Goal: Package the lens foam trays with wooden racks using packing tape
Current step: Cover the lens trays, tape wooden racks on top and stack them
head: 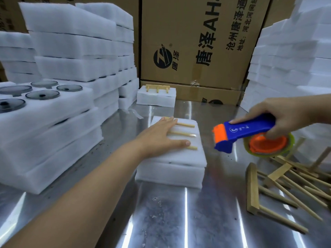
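Left hand (pixel 159 136) is pressing flat, fingers straight, on wooden rack (pixel 186 134) atop white foam tray (pixel 172 158); right hand (pixel 288 115) is gripping blue-orange tape dispenser (pixel 250 133).

Two white foam trays (pixel 170 169) stacked flat on the table (pixel 170 221), wooden rack (pixel 186 134) lying on top, three pegs pointing right, blue-and-orange tape dispenser (pixel 250 135) raised just right, loose wooden racks (pixel 279 185) piled beyond.
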